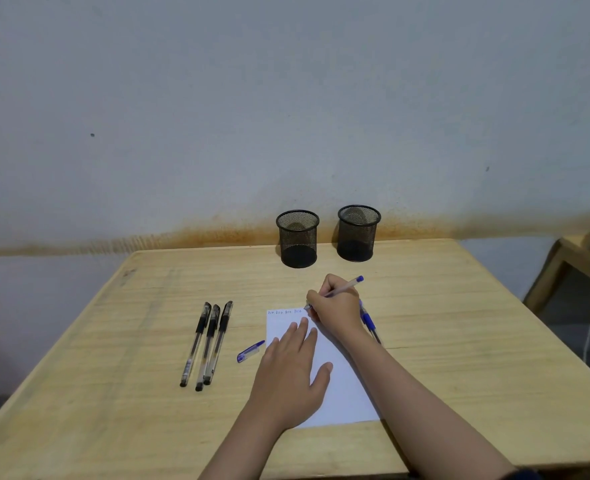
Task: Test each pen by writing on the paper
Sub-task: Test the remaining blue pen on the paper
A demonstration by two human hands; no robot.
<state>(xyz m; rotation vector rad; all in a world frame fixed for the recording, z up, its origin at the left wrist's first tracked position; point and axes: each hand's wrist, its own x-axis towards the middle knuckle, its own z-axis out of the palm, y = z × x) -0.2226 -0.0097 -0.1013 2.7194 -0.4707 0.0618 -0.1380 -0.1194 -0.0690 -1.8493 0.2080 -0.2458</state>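
A white sheet of paper [342, 386] lies on the wooden table, with a short row of blue writing along its top edge. My left hand [291, 372] rests flat on the sheet, fingers straight. My right hand [336, 306] grips a blue pen [347, 285], whose tip touches the paper at the end of the written row. A loose blue pen cap [250, 351] lies just left of the paper. Three black capped pens [207, 344] lie side by side further left. Blue pens [369, 322] lie right of the paper, partly hidden behind my right wrist.
Two black mesh pen cups [297, 239] [358, 233] stand at the table's far edge against the wall. A low wooden stand [570, 258] with a white cable sits to the right of the table [459, 323].
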